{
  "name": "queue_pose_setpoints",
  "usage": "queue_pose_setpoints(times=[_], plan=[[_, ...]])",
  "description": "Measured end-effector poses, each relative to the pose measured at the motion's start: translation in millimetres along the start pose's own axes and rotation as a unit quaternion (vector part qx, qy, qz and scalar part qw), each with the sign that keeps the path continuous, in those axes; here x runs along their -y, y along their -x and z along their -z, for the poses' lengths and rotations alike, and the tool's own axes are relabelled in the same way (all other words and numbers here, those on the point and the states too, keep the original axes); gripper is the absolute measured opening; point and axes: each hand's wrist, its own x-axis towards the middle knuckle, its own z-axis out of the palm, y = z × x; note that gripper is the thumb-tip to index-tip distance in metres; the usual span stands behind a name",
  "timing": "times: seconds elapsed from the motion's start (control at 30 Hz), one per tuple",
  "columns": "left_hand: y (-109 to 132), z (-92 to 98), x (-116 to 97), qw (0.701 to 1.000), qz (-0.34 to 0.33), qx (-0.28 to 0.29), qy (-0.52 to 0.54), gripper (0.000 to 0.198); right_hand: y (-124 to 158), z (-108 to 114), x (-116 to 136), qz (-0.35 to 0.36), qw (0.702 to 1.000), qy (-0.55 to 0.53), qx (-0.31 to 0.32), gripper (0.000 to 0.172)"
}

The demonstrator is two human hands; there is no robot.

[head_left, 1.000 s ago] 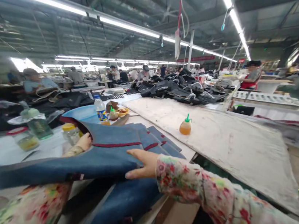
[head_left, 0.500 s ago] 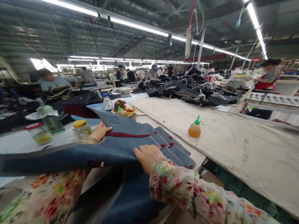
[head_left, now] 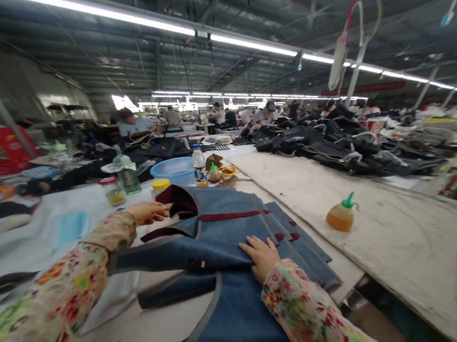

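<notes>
A stack of blue, leather-like cut pieces (head_left: 226,249) with grey edges and dark red trim lies in front of me, several layers fanned out to the right. My right hand (head_left: 263,257) rests flat on the top piece, fingers spread. At the stack's left side, my left hand (head_left: 150,213) has its fingers stretched out beside a curled-up flap (head_left: 180,198) that shows a dark red underside. No grip on the flap is visible. A long blue strap-like part (head_left: 154,254) extends left below that hand.
Behind my left hand are a yellow-lidded jar (head_left: 160,185), a red-lidded jar (head_left: 113,192), a green bottle (head_left: 129,180), a blue basin (head_left: 173,169) and a blue-capped bottle (head_left: 199,164). A squeeze bottle (head_left: 341,216) stands on the pale board (head_left: 413,240). Dark bags (head_left: 321,138) are heaped behind.
My left hand has come off the top piece's edge and moved out to its left. The lifted piece has settled lower, while my right hand stays on it. The view has turned left.
</notes>
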Motion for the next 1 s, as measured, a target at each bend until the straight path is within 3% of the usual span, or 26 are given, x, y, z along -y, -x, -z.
queue_pose_setpoints(times=[0.1,0.17,0.33,0.5,0.6,0.83,1.0], plan=[[3,36.4,-1,0.998,0.01,-0.051,-0.047,0.033,1,1,2,-0.002,1.0,0.008,-0.008,0.074],[-3,42.1,-3,0.993,-0.017,-0.101,-0.058,0.043,2,-1,2,-0.003,1.0,0.015,-0.014,0.075],[-35,14.9,2,0.972,-0.115,-0.202,-0.039,0.073,2,-7,2,-0.003,0.998,0.042,-0.04,0.077],[-65,-26.4,37,0.965,-0.118,-0.234,0.009,0.068,2,-15,-1,0.009,0.993,0.085,-0.08,0.075],[-76,-41.0,55,0.953,-0.126,-0.274,0.025,0.071,1,-24,-7,0.025,0.988,0.114,-0.102,0.075],[-92,-28.5,60,0.946,-0.144,-0.29,0.026,0.049,-1,-47,-29,0.068,0.976,0.14,-0.153,0.073],[-107,-16.2,61,0.946,-0.112,-0.303,0.009,0.049,-1,-54,-36,0.09,0.968,0.145,-0.186,0.074]])
